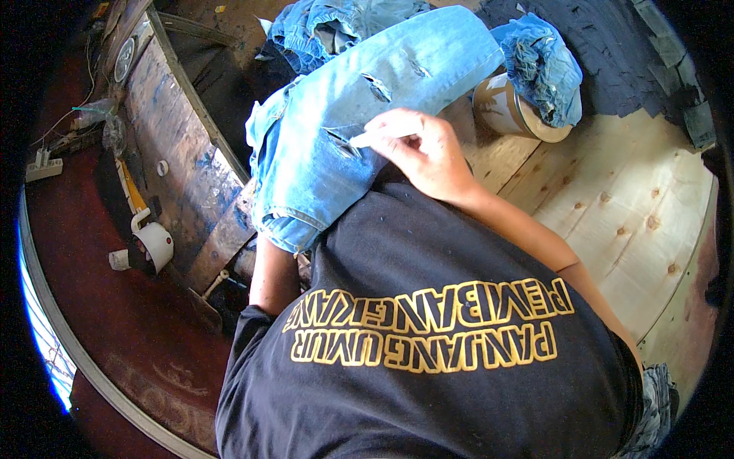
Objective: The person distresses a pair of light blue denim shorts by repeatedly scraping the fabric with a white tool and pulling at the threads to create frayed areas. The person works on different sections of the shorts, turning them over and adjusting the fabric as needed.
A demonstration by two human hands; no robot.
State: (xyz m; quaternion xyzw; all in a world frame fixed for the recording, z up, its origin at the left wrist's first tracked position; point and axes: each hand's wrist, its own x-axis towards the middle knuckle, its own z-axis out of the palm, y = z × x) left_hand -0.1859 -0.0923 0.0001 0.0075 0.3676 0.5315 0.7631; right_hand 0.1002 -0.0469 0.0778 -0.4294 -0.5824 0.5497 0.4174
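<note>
Plywood (612, 206) beneath can (498, 111), cloth (544, 65), jeans (317, 183)

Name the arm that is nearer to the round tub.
Right. The right hand, at the jeans, is just left of the tub. The left forearm enters the jeans farther left; its hand is hidden.

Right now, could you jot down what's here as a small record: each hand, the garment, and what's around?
Right hand: pinches a small pale piece, kind unclear, at a rip
Left hand: hidden; the left forearm disappears under the jeans
Garment: faded blue jeans with several rips
Beyond: crumpled blue denim
Upper right: a tan, round container with a blue cloth bundle on it
</note>
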